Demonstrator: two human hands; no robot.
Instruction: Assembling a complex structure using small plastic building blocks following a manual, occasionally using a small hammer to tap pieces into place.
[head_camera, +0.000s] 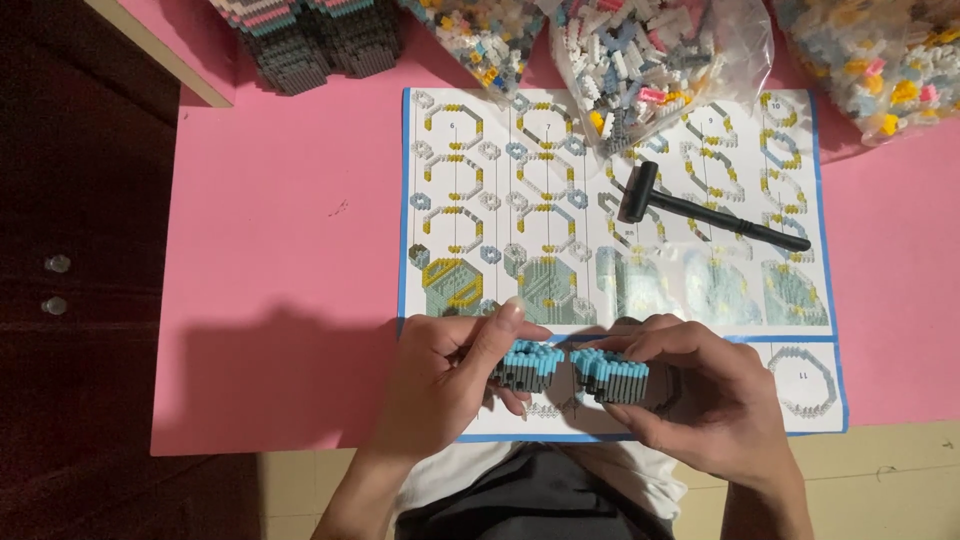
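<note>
Pink table (280, 250) carries a blue-bordered instruction sheet (500, 200). Black mallet (700, 212) lies on the sheet, head toward its middle. Clear bags of small bricks (655, 60) along far edge; grey stacked brick assembly (305, 40) far left.

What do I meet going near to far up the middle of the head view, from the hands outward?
Left hand and right hand gripping the grey-and-blue brick build → instruction sheet → black hammer → clear bags of small bricks.
</note>
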